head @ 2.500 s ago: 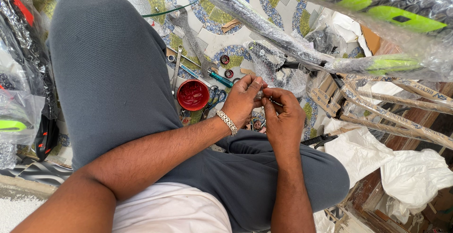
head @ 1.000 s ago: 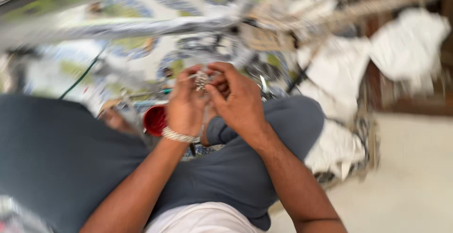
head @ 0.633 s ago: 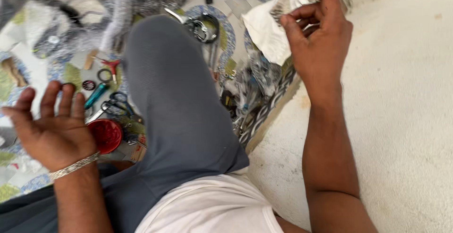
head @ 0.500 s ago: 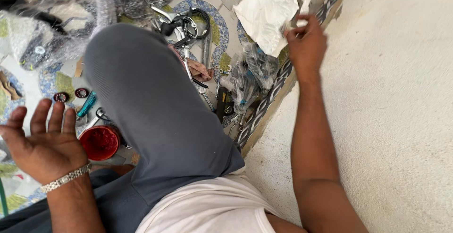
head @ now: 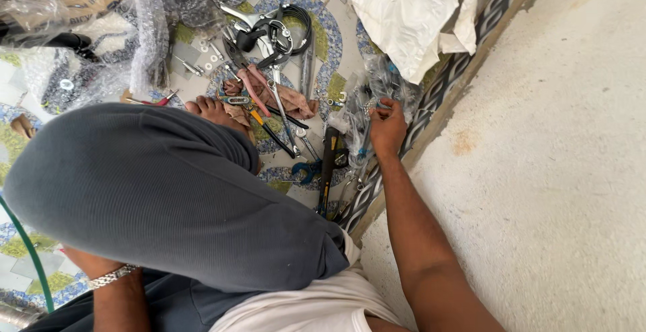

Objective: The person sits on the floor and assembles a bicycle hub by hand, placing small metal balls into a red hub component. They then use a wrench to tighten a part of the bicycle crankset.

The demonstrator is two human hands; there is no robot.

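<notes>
My right hand [head: 388,129] reaches forward to the edge of the patterned tile floor, its fingers curled onto a clear plastic bag [head: 356,113] of small metal parts. Just left of it lie a black-handled tool [head: 328,164] and blue-handled pliers [head: 306,169]. My left hand is hidden behind my raised knee in grey trousers [head: 155,191]. Only its wrist with a metal bracelet [head: 111,277] shows at the lower left.
Wrenches [head: 282,113], a brownish rag [head: 293,100] and black brake levers with cable [head: 276,26] lie ahead. Crumpled white paper [head: 410,16] sits top centre, bubble wrap [head: 101,43] top left, a green hose [head: 27,251] at left. Bare concrete [head: 552,170] spreads right.
My hands parted and the view swung right. My right hand went from the white paper down to the plastic bag. My left hand dropped out of sight behind my knee.
</notes>
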